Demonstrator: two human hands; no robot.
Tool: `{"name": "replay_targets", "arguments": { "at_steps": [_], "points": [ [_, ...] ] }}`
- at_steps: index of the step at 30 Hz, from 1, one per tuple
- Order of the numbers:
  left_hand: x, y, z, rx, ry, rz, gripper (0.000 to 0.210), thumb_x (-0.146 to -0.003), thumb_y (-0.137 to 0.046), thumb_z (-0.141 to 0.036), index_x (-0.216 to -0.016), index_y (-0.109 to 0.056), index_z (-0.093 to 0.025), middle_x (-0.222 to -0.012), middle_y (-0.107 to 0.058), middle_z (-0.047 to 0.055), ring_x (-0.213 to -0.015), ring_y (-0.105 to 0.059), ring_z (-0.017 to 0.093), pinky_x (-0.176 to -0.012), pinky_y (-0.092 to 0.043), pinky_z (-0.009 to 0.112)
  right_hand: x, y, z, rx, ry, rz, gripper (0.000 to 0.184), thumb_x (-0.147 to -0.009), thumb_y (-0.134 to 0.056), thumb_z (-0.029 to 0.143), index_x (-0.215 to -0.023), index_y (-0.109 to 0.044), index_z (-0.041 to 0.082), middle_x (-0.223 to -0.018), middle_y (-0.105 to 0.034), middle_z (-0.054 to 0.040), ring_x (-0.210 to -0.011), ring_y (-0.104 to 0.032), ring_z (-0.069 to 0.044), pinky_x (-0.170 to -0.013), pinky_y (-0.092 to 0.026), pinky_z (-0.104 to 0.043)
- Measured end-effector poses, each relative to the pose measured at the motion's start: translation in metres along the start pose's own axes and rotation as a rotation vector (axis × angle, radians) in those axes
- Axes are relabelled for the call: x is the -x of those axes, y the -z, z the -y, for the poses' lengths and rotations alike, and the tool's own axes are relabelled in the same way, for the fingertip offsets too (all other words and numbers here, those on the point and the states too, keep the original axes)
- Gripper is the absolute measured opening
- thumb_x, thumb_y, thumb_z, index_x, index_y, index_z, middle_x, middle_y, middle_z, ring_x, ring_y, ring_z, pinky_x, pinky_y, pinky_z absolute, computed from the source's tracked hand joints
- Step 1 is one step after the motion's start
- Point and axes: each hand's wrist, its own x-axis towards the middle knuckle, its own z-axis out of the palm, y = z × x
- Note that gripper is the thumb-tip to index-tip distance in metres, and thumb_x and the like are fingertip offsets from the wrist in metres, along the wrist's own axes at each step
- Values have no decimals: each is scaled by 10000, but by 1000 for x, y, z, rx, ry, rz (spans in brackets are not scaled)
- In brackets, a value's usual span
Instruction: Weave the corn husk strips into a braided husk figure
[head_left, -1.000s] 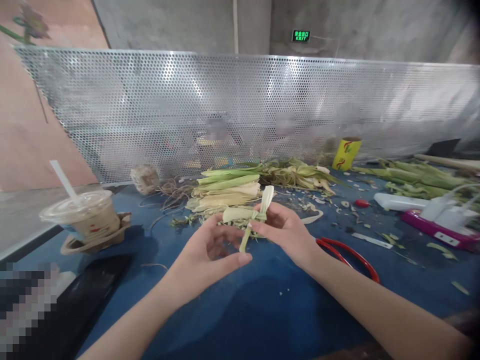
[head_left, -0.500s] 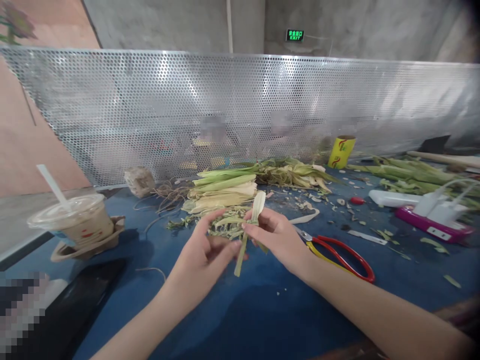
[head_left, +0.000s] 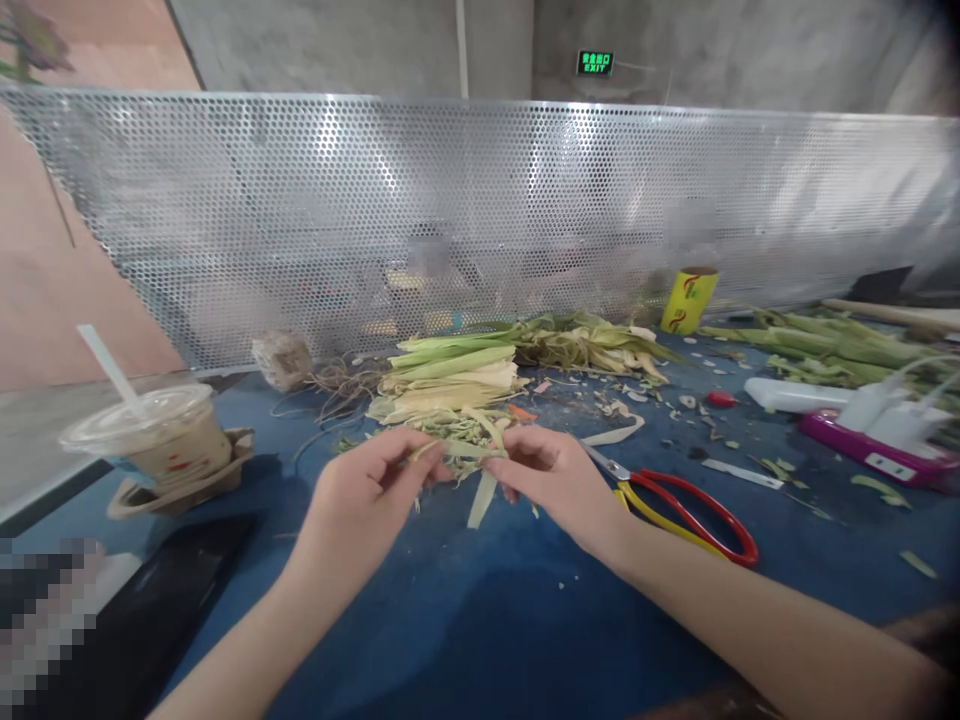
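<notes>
Pale green corn husk strips [head_left: 461,450] stretch between my two hands above the blue table. My left hand [head_left: 364,495] pinches one end of a strip between thumb and fingers. Opposite it, my right hand [head_left: 559,480] pinches the strips where they cross, and one flat tail hangs down below its fingertips. A small loop of husk rises beside the right fingers. Just behind the hands lies a stack of flattened corn husks [head_left: 450,375], with shredded greenish bits in front of it. Scissors [head_left: 697,515] with red and yellow handles rest right of my right hand.
At left stand a lidded drink cup [head_left: 172,440] in a cardboard holder and a dark flat object [head_left: 180,600]. Twine [head_left: 341,385] lies near a pale lump [head_left: 283,360]. A yellow tube [head_left: 688,300], purple power strip [head_left: 874,450] and more husks [head_left: 840,345] are right. A perforated metal screen [head_left: 480,200] runs behind.
My left hand has moved left and closed on a husk strip, which is now drawn sideways. The upright pale husk end at my right hand is bent over into a loop.
</notes>
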Motion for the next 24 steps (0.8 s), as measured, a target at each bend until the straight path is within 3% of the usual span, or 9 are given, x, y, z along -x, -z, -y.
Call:
{"name": "replay_targets", "arguments": {
  "at_steps": [3, 5, 6, 8, 11, 13, 18, 21, 24],
  "points": [
    [-4, 3, -1, 60, 59, -28, 237, -771, -512, -363, -649, -610, -186, -626, -636, -7, -570, -557, 124, -557, -423, 223, -1, 0, 1, -39, -6, 0, 147, -711, -603, 281, -640, -563, 159, -542, -499, 30, -502, -493, -87, -513, -405, -226],
    [-4, 1, -2, 185, 100, -20, 212, -751, -534, -367, -824, -587, -175, -631, -635, -6, -510, -529, 114, -498, -417, 221, -3, 0, 0, -70, -13, 8, 153, -703, -618, 294, -656, -565, 159, -538, -518, 27, -505, -510, -90, -507, -413, -223],
    [-3, -2, -3, 269, 116, -8, 298, -729, -561, -359, -958, -536, -171, -635, -635, -11, -487, -520, 112, -472, -414, 219, -3, 0, -1, -94, -15, 19, 153, -698, -625, 299, -680, -568, 159, -545, -527, 26, -503, -513, -88, -500, -413, -219],
    [0, -9, -4, 396, 108, 42, 664, -649, -656, -315, -1206, -323, -172, -644, -634, -27, -525, -552, 131, -500, -441, 234, -5, -1, -3, -147, -16, 43, 164, -684, -642, 297, -739, -570, 160, -576, -546, 26, -494, -506, -78, -486, -410, -209],
    [4, -18, -4, 354, 86, 87, 844, -609, -692, -266, -1290, -200, -188, -621, -613, -50, -530, -559, 137, -550, -456, 264, -4, -3, -6, -165, 11, 66, 171, -669, -656, 280, -748, -562, 163, -597, -545, 32, -477, -489, -66, -477, -403, -203],
    [6, -21, -5, 336, 96, 112, 836, -632, -671, -247, -1306, -180, -192, -585, -596, -64, -512, -551, 132, -556, -451, 267, -3, -3, -7, -129, 34, 20, 156, -674, -652, 278, -727, -562, 162, -572, -520, 39, -464, -475, -66, -467, -389, -205],
    [9, -20, -10, 539, 183, 210, 818, -624, -679, -212, -1288, -203, -186, -495, -536, -98, -463, -500, 111, -490, -404, 225, -2, -2, -6, -146, 31, -110, 159, -686, -649, 315, -700, -593, 167, -496, -488, 44, -456, -455, -79, -460, -360, -218],
    [9, -20, -11, 661, 209, 184, 637, -601, -693, -191, -1152, -371, -187, -484, -506, -105, -433, -456, 84, -449, -351, 194, -6, 1, -7, -258, -53, -107, 202, -669, -659, 376, -670, -632, 175, -505, -533, 25, -456, -472, -84, -459, -367, -223],
    [8, -20, -12, 770, 203, 190, 362, -626, -682, -198, -937, -500, -175, -526, -518, -79, -453, -444, 68, -445, -334, 185, -8, 4, -7, -349, -67, -110, 188, -654, -670, 397, -694, -692, 215, -650, -628, -8, -565, -537, -105, -545, -419, -241]
  ]
}}
